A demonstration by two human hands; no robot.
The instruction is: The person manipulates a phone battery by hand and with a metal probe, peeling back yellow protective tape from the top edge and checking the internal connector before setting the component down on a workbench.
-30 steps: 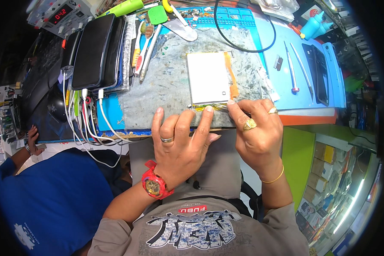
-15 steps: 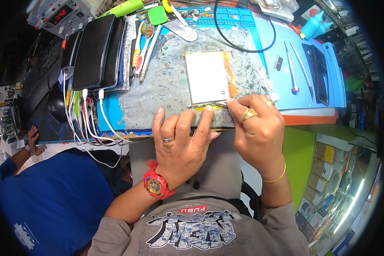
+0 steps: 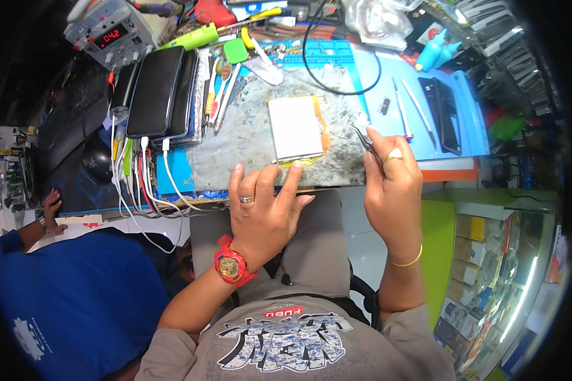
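Observation:
A flat white rectangular battery (image 3: pixel 295 129), with orange tape along its right edge and yellow tape at its near edge, lies on a stained grey cloth (image 3: pixel 225 162). My left hand (image 3: pixel 264 213) is spread on the near side of the battery. Its index fingertip rests at the yellow tape, and the other fingertips touch the cloth. Off to the right, my right hand (image 3: pixel 394 181) pinches a pair of dark curved tweezers (image 3: pixel 365 140). Their tips point up and left, apart from the battery.
Stacked black phones (image 3: pixel 156 92) with white cables stand at the left, below a power supply (image 3: pixel 111 35). Brushes (image 3: pixel 221 89) lie beside them. A black cable (image 3: pixel 308 70) loops behind the cloth. Screwdrivers (image 3: pixel 403 111) and a dark phone (image 3: pixel 440 114) lie right. Another person (image 3: pixel 89 292) is at left.
My right hand has drawn back to the right from the battery's near corner, bringing the tweezers into plain sight. My left hand stays by the battery's near edge. The whole view has shifted slightly.

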